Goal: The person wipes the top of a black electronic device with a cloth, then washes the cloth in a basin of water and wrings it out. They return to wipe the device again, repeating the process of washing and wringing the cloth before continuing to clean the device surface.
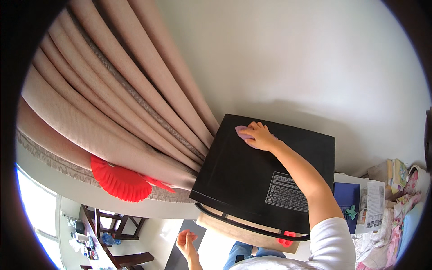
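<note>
My right hand (261, 135) presses a folded purple cloth (241, 131) onto the black top of a boxy cabinet or appliance (233, 168), near its wall-side edge. A printed panel of white text and grid lines (287, 192) lies on that top, partly hidden by my right forearm. Along the near edge runs a curved black handle bar (249, 228). My left hand (186, 239) hangs in the air left of the bar, its fingers loosely curled and apart, holding nothing.
Pink-beige curtains (135, 101) with a red pleated fan-shaped decoration (121, 180) hang at the left, touching the black top's side. At the right are a blue folder (346, 202), printed paper (374, 204) and heaped fabric (374, 243). Dark wooden furniture (131, 260) stands at lower left.
</note>
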Tool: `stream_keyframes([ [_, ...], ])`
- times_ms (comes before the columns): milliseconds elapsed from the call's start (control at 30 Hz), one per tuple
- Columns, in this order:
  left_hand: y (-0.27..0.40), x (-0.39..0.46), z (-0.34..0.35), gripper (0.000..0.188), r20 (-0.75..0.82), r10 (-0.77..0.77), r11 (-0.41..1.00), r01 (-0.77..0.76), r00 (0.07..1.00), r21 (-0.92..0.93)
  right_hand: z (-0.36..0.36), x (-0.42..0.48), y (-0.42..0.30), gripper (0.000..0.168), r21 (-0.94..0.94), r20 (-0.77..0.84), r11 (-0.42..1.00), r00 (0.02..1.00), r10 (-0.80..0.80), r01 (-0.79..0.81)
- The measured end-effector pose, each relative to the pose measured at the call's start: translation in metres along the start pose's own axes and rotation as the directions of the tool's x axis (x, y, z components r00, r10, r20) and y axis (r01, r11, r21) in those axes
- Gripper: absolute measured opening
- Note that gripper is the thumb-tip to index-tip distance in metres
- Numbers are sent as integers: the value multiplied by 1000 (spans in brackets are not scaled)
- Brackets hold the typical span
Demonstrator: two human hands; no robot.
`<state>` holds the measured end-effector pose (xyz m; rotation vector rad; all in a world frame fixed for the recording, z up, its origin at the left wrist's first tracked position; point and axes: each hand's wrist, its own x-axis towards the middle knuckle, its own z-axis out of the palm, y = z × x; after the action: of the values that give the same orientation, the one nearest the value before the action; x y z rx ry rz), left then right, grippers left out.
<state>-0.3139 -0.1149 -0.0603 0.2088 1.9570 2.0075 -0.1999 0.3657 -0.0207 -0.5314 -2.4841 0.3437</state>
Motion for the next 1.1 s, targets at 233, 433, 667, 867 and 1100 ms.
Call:
stream_keyframes([
  [233, 6, -6, 26, 10, 102, 41, 999, -39, 994, -25, 18, -15, -38, 20, 46, -117, 999, 993, 29, -24],
  [433, 1, -12, 37, 10, 158, 9, 999, -2, 987, -42, 7, -120, -170, 26, 398, 188, 903, 949, -254, 163],
  [667, 4, -19, 30, 10, 209, 12, 998, 0, 978, -59, 3, -81, -168, 24, 232, 242, 943, 924, -295, 240],
  [867, -5, -26, 39, 11, 263, -35, 994, 61, 964, -91, 46, -39, -171, 20, 186, 110, 960, 967, -232, 209],
  [1100, -3, -28, 8, 12, 149, -3, 996, 17, 989, -92, -2, -87, -181, 23, 295, 412, 935, 857, -308, 195],
])
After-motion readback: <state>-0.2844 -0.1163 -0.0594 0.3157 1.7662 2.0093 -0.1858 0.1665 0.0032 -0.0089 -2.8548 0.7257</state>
